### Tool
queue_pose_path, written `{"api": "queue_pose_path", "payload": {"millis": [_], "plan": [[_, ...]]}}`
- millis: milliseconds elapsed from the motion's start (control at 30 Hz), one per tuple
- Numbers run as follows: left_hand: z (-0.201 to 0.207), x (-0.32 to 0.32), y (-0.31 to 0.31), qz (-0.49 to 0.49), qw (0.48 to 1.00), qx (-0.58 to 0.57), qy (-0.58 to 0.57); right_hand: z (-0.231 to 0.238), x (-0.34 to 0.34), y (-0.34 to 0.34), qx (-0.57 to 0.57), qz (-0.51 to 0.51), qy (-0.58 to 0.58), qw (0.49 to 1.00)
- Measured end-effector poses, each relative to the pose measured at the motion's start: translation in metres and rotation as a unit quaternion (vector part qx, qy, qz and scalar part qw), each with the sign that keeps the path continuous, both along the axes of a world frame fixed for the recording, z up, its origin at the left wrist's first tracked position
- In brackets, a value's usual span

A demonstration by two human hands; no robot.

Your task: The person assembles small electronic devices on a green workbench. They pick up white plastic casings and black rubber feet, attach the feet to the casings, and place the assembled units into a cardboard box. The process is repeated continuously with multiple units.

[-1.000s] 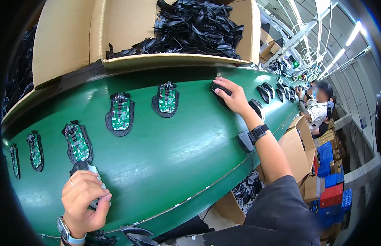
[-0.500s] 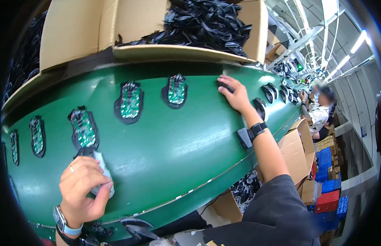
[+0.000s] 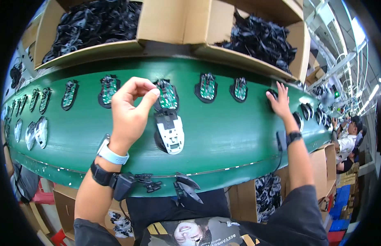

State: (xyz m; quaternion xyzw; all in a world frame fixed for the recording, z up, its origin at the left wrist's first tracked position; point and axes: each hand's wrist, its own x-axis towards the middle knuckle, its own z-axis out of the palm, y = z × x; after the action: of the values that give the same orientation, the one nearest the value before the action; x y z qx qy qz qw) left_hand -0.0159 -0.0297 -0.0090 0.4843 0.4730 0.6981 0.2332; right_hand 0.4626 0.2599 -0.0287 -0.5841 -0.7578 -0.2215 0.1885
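My left hand is raised over the green work surface, thumb and index fingertips pinched together beside a mouse base with a green circuit board. Whether something small is in the pinch I cannot make out. Just below that base lies a white and black mouse shell piece, touching or nearly touching it. At the right, my right hand has its fingers stretched and spread, with the thumb over a dark mouse part on the surface, partly hidden by the hand.
More mouse bases with boards stand in a row along the green surface. White shells lie left, dark curved shells right. Cartons of black parts border the far side. Black pieces sit at the near edge. Co-workers are far right.
My left hand has let go of the pale shell piece, which now lies below a board, and has risen. My right hand's fingers have spread. The whole view has shifted.
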Motion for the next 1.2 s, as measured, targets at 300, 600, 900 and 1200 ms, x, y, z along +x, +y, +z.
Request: {"api": "queue_pose_path", "payload": {"millis": [300, 600, 900, 1200], "plan": [[0.009, -0.002, -0.018, 0.119, 0.918, -0.243, 0.289, 0.060, -0.207, -0.335, -0.364, 0.502, 0.120, 0.775], [-0.001, 0.026, -0.037, 0.065, 0.863, -0.266, 0.425, 0.036, -0.203, -0.324, -0.367, 0.442, 0.161, 0.802], [0.001, 0.010, -0.027, -0.014, 0.927, -0.238, 0.288, 0.053, -0.214, -0.260, -0.505, 0.323, 0.601, 0.528], [0.002, 0.005, -0.019, -0.188, 0.949, -0.135, -0.214, 0.061, -0.283, -0.220, -0.526, 0.396, 0.585, 0.473]]}}
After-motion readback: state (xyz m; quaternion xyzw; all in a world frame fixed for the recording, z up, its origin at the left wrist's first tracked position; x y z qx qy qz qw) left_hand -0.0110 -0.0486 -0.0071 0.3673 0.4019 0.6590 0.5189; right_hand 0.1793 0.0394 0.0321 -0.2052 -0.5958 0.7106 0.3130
